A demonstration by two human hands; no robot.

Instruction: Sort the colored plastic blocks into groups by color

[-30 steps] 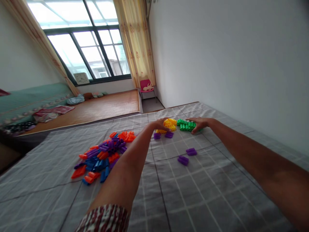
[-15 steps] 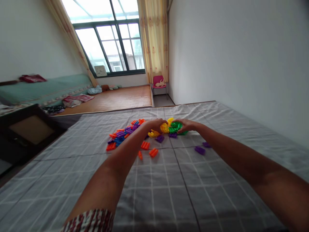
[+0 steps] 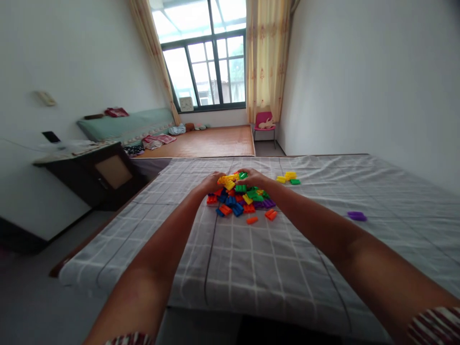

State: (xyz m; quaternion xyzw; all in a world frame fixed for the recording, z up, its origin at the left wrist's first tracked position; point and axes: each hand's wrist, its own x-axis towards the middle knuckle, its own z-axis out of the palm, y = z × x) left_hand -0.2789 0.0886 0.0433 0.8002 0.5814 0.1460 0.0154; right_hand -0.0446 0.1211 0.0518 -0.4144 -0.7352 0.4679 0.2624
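Both hands meet over a heap of colourful plastic building blocks (image 3: 237, 207) on the checked cloth. My left hand (image 3: 212, 182) curls round yellow blocks (image 3: 228, 180) at the heap's top left. From the right, my right hand (image 3: 254, 178) closes in on the same handful, with a green block (image 3: 243, 175) at its fingertips. Orange, blue, green and purple blocks lie beneath, some hidden by the hands. A loose orange block (image 3: 252, 220) rests at the near side of the heap.
Apart from the heap, yellow blocks (image 3: 290, 175) and a green block (image 3: 295, 181) lie behind my right forearm. A purple block (image 3: 357, 216) sits farther right. The grey checked cloth (image 3: 230, 258) ends at a near edge. A dark cabinet (image 3: 108, 175) stands left.
My view has turned left. Both hands have carried yellow and green blocks leftward onto the orange, blue and purple ones, leaving a few yellow and green pieces behind on the right.
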